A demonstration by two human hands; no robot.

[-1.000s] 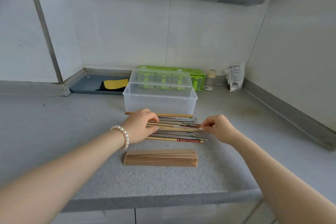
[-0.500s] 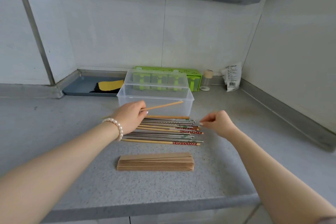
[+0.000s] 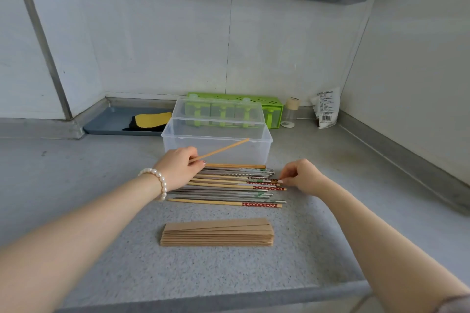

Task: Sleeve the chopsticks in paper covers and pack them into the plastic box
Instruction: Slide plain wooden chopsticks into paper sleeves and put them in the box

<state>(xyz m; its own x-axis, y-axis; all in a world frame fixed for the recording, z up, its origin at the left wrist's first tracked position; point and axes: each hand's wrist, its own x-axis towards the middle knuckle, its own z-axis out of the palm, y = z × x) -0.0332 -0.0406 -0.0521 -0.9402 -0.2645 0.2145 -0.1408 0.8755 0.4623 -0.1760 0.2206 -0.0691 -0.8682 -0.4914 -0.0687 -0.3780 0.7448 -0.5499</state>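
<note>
Left hand [image 3: 178, 168] pinches one plain wooden chopstick [image 3: 221, 150], tip angled up toward the clear plastic box [image 3: 216, 145], which sits open on the speckled grey bench [image 3: 229, 267] just behind the row of loose chopsticks [image 3: 229, 185]. Right hand [image 3: 302, 176] has fingers curled at the patterned red ends of the row; whether its grip is actually clamped on one, cannot tell.

Risks, as judged:
- Mixed set, smooth steel and matte bamboo with red or green ends. Mismatched pair is likely if the right hand grabs by position, not pattern.
- Round steel ones roll; nudging the row could scatter it.
- Stack of flat brown paper covers [image 3: 217, 232] is thin and fanned; pulling one may drag several.
- Narrow sleeve mouth could tear on a skewed tip.
</note>
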